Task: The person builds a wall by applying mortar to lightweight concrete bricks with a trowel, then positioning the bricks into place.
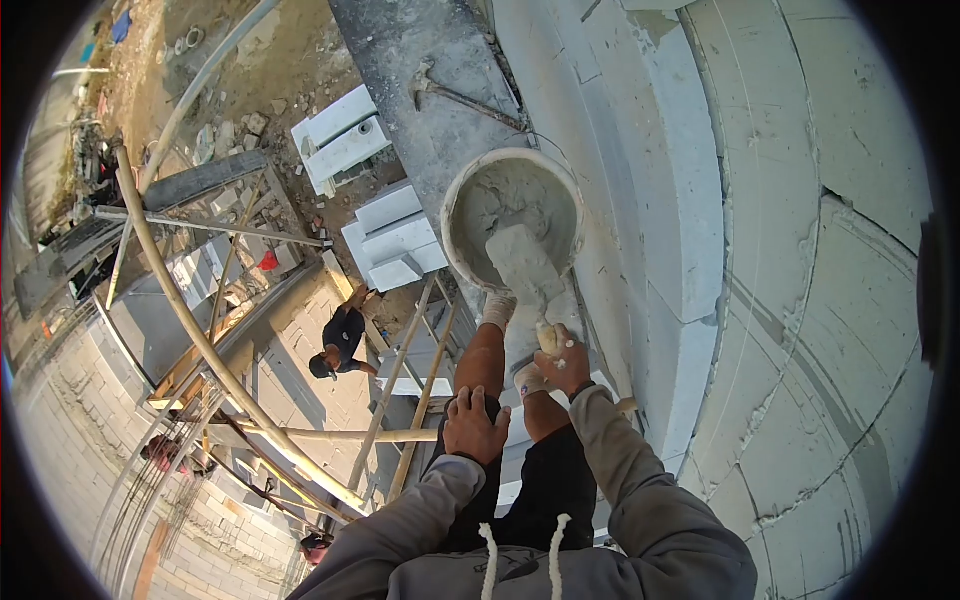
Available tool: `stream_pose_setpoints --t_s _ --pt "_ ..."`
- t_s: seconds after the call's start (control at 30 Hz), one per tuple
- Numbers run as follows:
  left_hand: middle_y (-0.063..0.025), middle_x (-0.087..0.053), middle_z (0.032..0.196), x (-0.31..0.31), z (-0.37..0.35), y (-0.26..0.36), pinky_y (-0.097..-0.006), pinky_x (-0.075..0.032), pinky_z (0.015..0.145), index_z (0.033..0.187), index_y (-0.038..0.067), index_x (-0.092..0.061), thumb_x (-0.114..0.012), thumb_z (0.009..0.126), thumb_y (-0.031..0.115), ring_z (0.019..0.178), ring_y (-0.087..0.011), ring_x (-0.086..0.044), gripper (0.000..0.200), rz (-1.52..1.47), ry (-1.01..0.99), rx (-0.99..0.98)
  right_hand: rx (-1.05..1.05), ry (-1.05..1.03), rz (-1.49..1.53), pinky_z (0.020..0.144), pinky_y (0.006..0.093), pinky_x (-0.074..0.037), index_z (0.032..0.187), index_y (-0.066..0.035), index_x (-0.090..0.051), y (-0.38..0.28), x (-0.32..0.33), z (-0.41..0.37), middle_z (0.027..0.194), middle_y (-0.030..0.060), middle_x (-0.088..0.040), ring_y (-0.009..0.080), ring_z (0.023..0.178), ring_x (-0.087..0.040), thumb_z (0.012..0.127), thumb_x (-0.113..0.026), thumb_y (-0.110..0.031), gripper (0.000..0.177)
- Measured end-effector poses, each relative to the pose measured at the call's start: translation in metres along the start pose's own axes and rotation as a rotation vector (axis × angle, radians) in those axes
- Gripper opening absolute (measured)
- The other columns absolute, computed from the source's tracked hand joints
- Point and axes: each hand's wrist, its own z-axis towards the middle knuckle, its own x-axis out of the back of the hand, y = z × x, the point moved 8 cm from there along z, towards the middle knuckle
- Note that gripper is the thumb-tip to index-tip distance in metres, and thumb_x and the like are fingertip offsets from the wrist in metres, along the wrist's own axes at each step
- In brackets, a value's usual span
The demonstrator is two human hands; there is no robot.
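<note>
right hand (565, 362) is wrapped round the handle of a mortar-caked trowel (524, 264), blade sitting over the bucket (458, 190) of wet mortar (485, 205); left hand (475, 428) is just resting on the left leg, fingers loose, nothing in it; main worry for me is the feet, since the left one (499, 308) looks right up by the bucket rim, so one careless step might knock it; the trowel's loaded too, so a sharp tilt could slop mortar off the blade; the claw hammer (460, 98) lies loose on the platform (385, 40), and if kicked it might go over the edge, with a co-worker (346, 333) down below; leaning over like that could cost balance too
</note>
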Motion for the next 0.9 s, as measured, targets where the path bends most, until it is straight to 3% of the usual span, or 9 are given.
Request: stream_pose_setpoints --t_s 0.17,0.27,0.33,0.43,0.57,0.7,0.77,0.83,0.9 --pt "-0.0253 -0.040 0.132 -0.005 -0.006 0.000 -0.0477 -0.038 0.097 0.127 0.001 -0.043 -0.058 0.080 0.042 0.119 -0.0438 -0.041 0.064 0.038 0.058 -0.043 0.026 -0.026 -0.161 0.072 0.0407 -0.048 0.101 -0.004 -0.055 0.043 0.007 0.037 0.083 0.0206 -0.063 0.0370 0.080 -0.061 0.064 -0.064 -0.020 0.042" --pt "-0.0251 -0.041 0.131 -0.013 -0.009 0.004 -0.0480 -0.038 0.097 0.127 0.001 -0.044 -0.058 0.080 0.042 0.117 -0.0439 -0.042 0.064 0.036 0.072 -0.098 0.055 0.084 0.050 0.063 0.0371 -0.049 0.093 -0.004 -0.060 0.037 0.002 0.062 0.081 0.0168 -0.065 0.0308 0.070 -0.063 0.064 -0.068 -0.023 0.036" --pt "-0.0244 -0.042 0.131 -0.013 -0.009 0.000 -0.0463 -0.035 0.100 0.126 0.003 -0.045 -0.061 0.078 0.041 0.121 -0.0424 -0.041 0.063 0.036 0.073 -0.036 -0.421 -0.146 0.500 0.052 0.0314 -0.047 0.081 -0.005 -0.062 0.045 -0.015 0.065 0.073 0.0094 -0.063 0.0205 0.058 -0.059 0.063 -0.072 -0.027 0.030" --pt "-0.0240 -0.043 0.131 -0.013 -0.011 0.003 -0.0463 -0.036 0.099 0.126 0.003 -0.045 -0.060 0.078 0.041 0.120 -0.0420 -0.041 0.063 0.044 0.088 -0.041 -0.433 -0.395 0.571 0.045 0.0275 -0.041 0.073 -0.006 -0.062 0.020 0.003 0.053 0.066 0.0036 -0.057 0.0139 0.051 -0.052 0.063 -0.074 -0.026 0.026" --pt "-0.0235 -0.043 0.130 -0.013 -0.009 0.005 -0.0463 -0.037 0.098 0.126 0.003 -0.046 -0.059 0.079 0.042 0.119 -0.0417 -0.043 0.063 0.090 0.096 -0.047 -0.402 -0.388 0.713 0.044 0.0274 -0.040 0.072 -0.007 -0.060 0.005 0.059 0.040 0.062 0.0029 -0.055 0.0142 0.046 -0.049 0.063 -0.075 -0.024 0.024" --pt "-0.0234 -0.044 0.130 -0.009 -0.005 0.009 -0.0466 -0.037 0.098 0.126 0.003 -0.045 -0.059 0.079 0.042 0.118 -0.0415 -0.044 0.063 0.103 0.077 -0.057 -0.179 -0.058 0.757 0.045 0.0276 -0.041 0.080 -0.007 -0.060 -0.044 0.155 0.056 0.066 0.0032 -0.057 0.0137 0.049 -0.051 0.067 -0.073 -0.021 0.024" --pt "-0.0232 -0.044 0.130 -0.004 -0.004 0.012 -0.0468 -0.038 0.098 0.126 0.003 -0.045 -0.059 0.078 0.042 0.118 -0.0414 -0.044 0.064 0.127 0.052 -0.049 -0.018 0.238 0.465 0.050 0.0272 -0.044 0.089 -0.003 -0.060 -0.049 0.198 0.086 0.071 0.0043 -0.059 0.0120 0.056 -0.055 0.068 -0.072 -0.019 0.028" --pt "-0.0232 -0.044 0.130 -0.001 -0.002 0.013 -0.0467 -0.038 0.098 0.126 0.003 -0.045 -0.059 0.078 0.042 0.118 -0.0414 -0.044 0.064 0.142 0.045 -0.050 -0.039 0.404 0.369 0.060 0.0298 -0.047 0.094 -0.001 -0.061 -0.073 0.227 0.109 0.077 0.0069 -0.062 0.0143 0.064 -0.058 0.068 -0.070 -0.022 0.035" --pt "-0.0243 -0.044 0.129 -0.001 -0.001 0.014 -0.0468 -0.037 0.098 0.126 0.002 -0.045 -0.059 0.078 0.042 0.118 -0.0416 -0.044 0.064 0.155 0.032 -0.059 0.035 0.568 0.262 0.077 0.0337 -0.047 0.093 -0.001 -0.062 -0.060 0.241 0.153 0.088 0.0126 -0.065 0.0250 0.084 -0.062 0.066 -0.068 -0.028 0.038"
